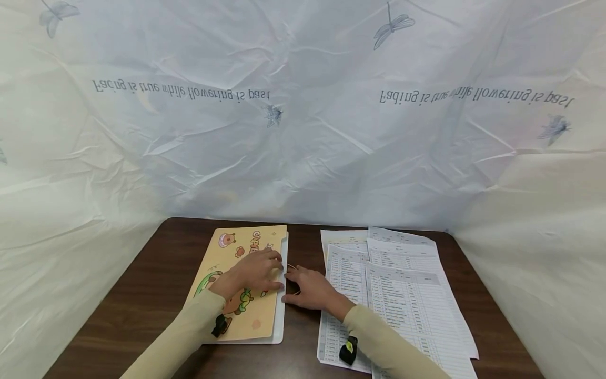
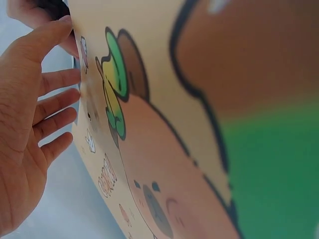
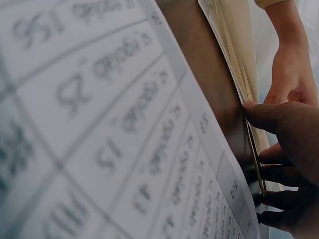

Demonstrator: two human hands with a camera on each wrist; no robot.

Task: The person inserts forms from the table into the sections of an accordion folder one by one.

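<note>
A yellow cartoon folder lies on the dark wooden table, its white back sheet showing along the right and bottom edges. On the cover near that right edge rests my left hand, fingers spread and lightly bent. In the left wrist view, the left hand's fingertips lie right along the folder's edge. My right hand is at the same edge from the other side, its thumb and fingers about a thin elastic band. The band runs along the folder's edge by the fingertips in the right wrist view.
Several printed sheets with tables overlap on the right of the table, partly under the right forearm. A pale printed curtain hangs behind the table and along its sides. Black devices are worn on both wrists.
</note>
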